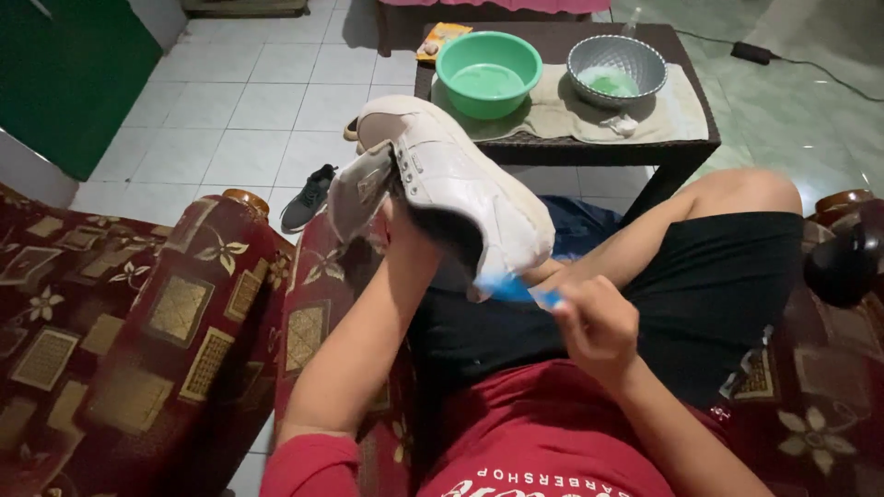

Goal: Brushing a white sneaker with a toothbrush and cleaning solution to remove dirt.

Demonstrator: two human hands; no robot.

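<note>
Nearest the camera, the right hand (599, 327) is closed around the handle of a blue brush (516, 291), whose blurred head meets the toe edge of a white sneaker (460, 189). The left hand (405, 216) is pushed inside the shoe and hidden there, so its grip cannot be told; it holds the sneaker up over the lap, sole toward the body, tongue flopping out to the left. The upper that shows looks pale and fairly clean, though the far side is out of view, so the scrubbing seems well along at the toe, with how much remains unclear. Left of the raised shoe, a dark sneaker (307, 198) lies on the tiled floor (249, 101) beside the patterned armchair (138, 331). Farther off, the tabletop (681, 152) carries a cloth (552, 115), a green basin (488, 74) of water and a grey colander-like bowl (617, 69) with green liquid or foam.
</note>
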